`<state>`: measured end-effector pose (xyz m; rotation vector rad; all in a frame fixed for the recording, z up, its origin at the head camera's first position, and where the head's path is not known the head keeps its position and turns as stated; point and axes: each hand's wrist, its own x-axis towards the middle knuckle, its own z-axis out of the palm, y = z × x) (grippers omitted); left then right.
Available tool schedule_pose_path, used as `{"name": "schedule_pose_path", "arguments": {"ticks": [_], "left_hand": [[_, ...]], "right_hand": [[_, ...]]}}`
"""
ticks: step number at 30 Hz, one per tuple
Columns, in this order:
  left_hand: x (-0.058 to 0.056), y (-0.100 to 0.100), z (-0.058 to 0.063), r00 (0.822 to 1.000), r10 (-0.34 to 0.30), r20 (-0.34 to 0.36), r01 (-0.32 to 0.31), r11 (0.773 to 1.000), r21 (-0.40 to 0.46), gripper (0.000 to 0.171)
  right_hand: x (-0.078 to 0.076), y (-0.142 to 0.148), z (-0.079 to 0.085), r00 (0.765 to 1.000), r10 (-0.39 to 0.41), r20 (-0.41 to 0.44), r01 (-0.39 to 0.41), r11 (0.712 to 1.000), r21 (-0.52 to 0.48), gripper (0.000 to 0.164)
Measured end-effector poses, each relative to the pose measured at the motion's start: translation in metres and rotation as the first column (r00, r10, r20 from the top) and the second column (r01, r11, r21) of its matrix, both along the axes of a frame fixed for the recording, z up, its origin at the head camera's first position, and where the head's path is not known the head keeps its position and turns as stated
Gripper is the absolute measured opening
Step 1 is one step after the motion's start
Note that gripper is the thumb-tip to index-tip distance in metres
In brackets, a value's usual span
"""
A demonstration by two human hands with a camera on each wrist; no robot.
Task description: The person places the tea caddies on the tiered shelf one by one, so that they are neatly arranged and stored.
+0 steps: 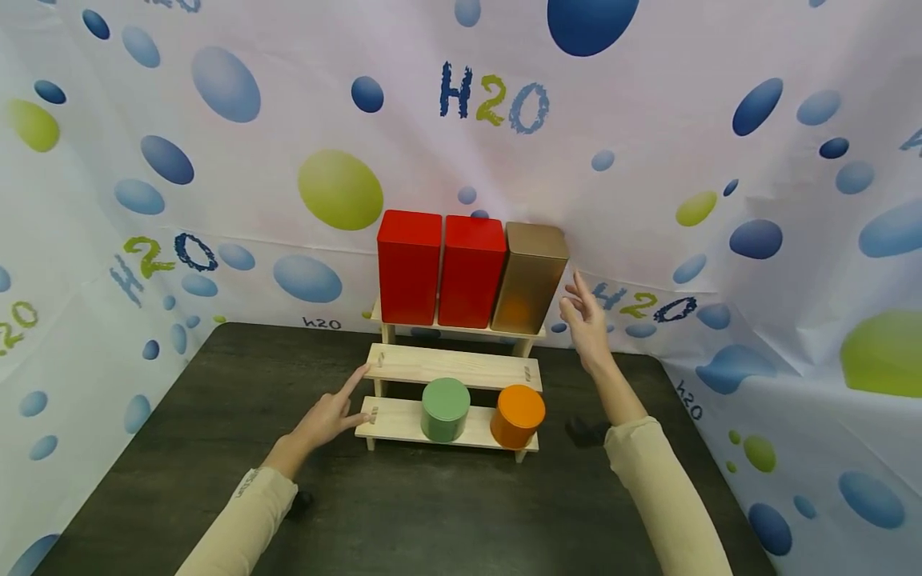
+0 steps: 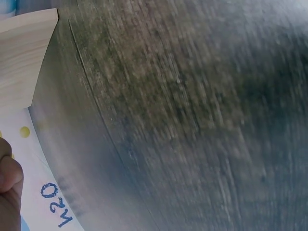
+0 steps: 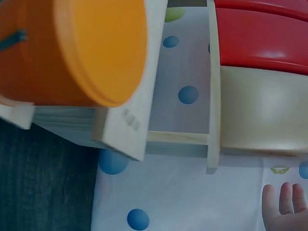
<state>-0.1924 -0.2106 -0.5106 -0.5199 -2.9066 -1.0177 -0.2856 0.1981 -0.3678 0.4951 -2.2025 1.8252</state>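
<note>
A three-tier wooden shelf (image 1: 454, 366) stands at the back of the dark table. Two red tins (image 1: 409, 272) and a gold tin (image 1: 529, 280) fill its top tier. On the lowest tier are a round green tin (image 1: 445, 412) and a round orange tin (image 1: 517, 418). My left hand (image 1: 324, 418) is at the shelf's left end, its index fingertip at the middle tier and its thumb by the lowest one. To the right of the gold tin, my right hand (image 1: 587, 326) is raised with its fingers extended and nothing in it; the right wrist view shows its fingers (image 3: 285, 197) beside that tin.
A white sheet (image 1: 252, 160) printed with blue and green dots hangs behind and on both sides of the table (image 1: 403, 520). The middle tier is a bare plank between the tins above and below. Both forearms wear light sleeves (image 1: 673, 496).
</note>
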Motion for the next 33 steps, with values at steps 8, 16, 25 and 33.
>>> {"name": "schedule_pose_path", "arguments": {"ticks": [8, 16, 25, 33], "left_hand": [[0.002, -0.003, 0.003, 0.999, -0.007, 0.032, 0.004, 0.998, 0.068, 0.087], [0.007, -0.004, 0.013, 0.999, 0.044, -0.017, -0.042, 0.997, 0.06, 0.075], [0.034, 0.005, 0.028, 0.95, 0.112, -0.292, -0.179, 0.96, -0.213, 0.047], [0.057, 0.017, 0.029, 0.848, 0.119, -0.516, -0.341, 0.869, -0.358, 0.068]], "right_hand": [[0.018, 0.002, -0.015, 1.0, 0.003, -0.001, -0.003, 1.0, 0.017, 0.055], [0.04, 0.004, -0.03, 0.999, 0.036, 0.026, -0.039, 0.991, 0.128, 0.053], [0.061, 0.005, -0.046, 0.999, 0.04, -0.027, -0.026, 0.923, 0.385, 0.054], [0.08, 0.005, -0.057, 0.976, -0.045, -0.212, 0.188, 0.666, 0.722, 0.064]]}}
